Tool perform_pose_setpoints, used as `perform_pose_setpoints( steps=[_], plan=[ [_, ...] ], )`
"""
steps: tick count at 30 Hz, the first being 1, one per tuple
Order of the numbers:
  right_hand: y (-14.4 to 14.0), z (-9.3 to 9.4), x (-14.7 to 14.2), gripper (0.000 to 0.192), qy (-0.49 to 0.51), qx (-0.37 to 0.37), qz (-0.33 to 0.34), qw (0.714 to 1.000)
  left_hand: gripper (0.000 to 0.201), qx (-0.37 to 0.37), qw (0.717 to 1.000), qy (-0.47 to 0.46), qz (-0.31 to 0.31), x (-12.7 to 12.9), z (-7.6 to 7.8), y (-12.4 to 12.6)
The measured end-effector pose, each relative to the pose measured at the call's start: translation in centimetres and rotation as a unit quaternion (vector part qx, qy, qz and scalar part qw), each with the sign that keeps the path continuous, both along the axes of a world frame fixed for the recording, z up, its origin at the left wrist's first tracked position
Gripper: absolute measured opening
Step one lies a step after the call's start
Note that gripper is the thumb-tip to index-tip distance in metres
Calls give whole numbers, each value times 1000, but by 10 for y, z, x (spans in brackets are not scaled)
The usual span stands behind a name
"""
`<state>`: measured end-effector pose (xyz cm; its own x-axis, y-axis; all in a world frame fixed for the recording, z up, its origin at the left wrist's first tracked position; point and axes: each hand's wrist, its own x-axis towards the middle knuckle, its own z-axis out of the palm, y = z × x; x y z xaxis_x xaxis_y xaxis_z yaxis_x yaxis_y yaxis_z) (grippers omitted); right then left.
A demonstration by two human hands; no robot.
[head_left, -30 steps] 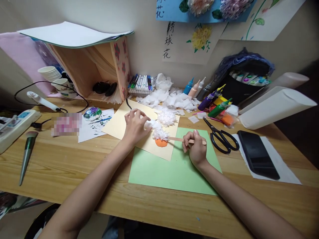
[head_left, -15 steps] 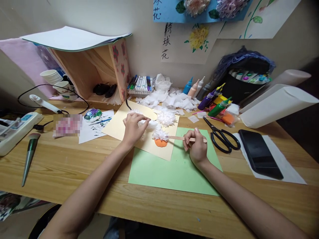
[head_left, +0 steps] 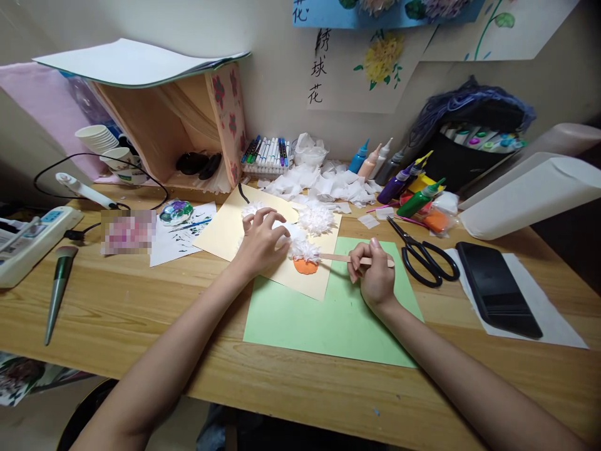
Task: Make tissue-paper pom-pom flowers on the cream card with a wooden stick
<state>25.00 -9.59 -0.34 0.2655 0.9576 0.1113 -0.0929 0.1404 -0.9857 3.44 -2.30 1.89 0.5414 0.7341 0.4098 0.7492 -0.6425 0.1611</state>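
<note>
My right hand (head_left: 374, 275) grips a flat wooden craft stick (head_left: 335, 257) between thumb and fingers. The stick's far tip touches a fluffy white tissue-paper tuft (head_left: 305, 250) at the edge of an orange patch (head_left: 304, 267). Over the cream paper (head_left: 220, 228) hovers my left hand (head_left: 263, 241), fingers curved and apart, with nothing visible in them. It hides part of the white tissue beneath. Another ruffled white cluster (head_left: 317, 218) is on the paper farther back. The cream sheet overlaps a green sheet (head_left: 300, 329).
Black-handled scissors (head_left: 429, 260) and a phone (head_left: 498, 289) lie at the right. Behind the papers are loose tissue pieces (head_left: 323, 185), markers (head_left: 267, 155) and a green paint bottle (head_left: 419, 200). A makeup brush (head_left: 59, 294) and a power strip (head_left: 40, 244) are at the left.
My left hand's fingers have spread from a pinch and the hand has shifted slightly right. My right hand keeps the stick at the tuft. The camera view has shifted slightly.
</note>
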Motion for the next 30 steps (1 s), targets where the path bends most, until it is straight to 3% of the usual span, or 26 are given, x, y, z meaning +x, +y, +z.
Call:
perform_pose_setpoints(
  steps=[7,15,18,24,30],
  plan=[
    [0,0,0,59,1,-2,-1,1000,12,18,998,-52,20,2,-3,2],
    [0,1,0,60,-2,2,-2,1000,10,-121,975,-155,105,2,3,2],
    [0,0,0,60,-5,2,-3,1000,10,-142,964,-192,119,1,5,4],
    [-2,0,0,61,-12,23,-26,999,17,-159,924,-340,76,0,10,4],
    [-3,0,0,58,-15,34,-25,999,15,-329,883,-333,14,1,16,-6]
  ],
)
